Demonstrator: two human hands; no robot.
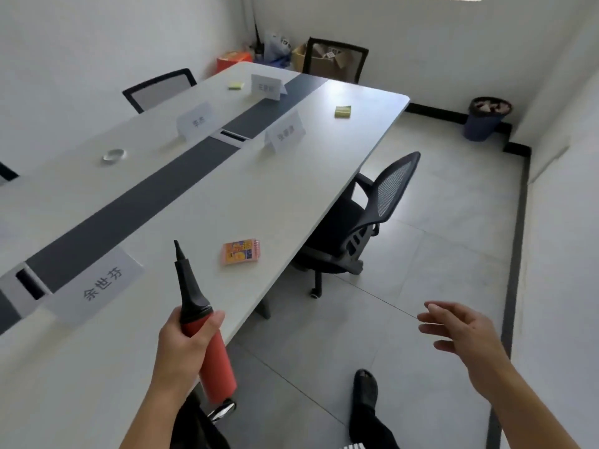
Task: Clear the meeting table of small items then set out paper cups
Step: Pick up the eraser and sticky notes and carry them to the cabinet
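Observation:
My left hand (181, 345) grips a red and black balloon pump (197, 319) by its barrel, nozzle pointing up over the near edge of the white meeting table (291, 176). My right hand (460, 328) hangs over the floor to the right, fingers spread, holding nothing. On the table lie an orange card pack (241, 252), a roll of clear tape (113, 155), a yellow-green sticky pad (342, 111) near the far right edge and another pad (236, 85) at the far end. No paper cups are in view.
Several white name cards (97, 286) stand along the table's dark centre strip (136, 202). A black mesh chair (363, 218) is tucked at the right side. A dark bin (486, 118) stands by the far wall; boxes (321, 59) fill the corner.

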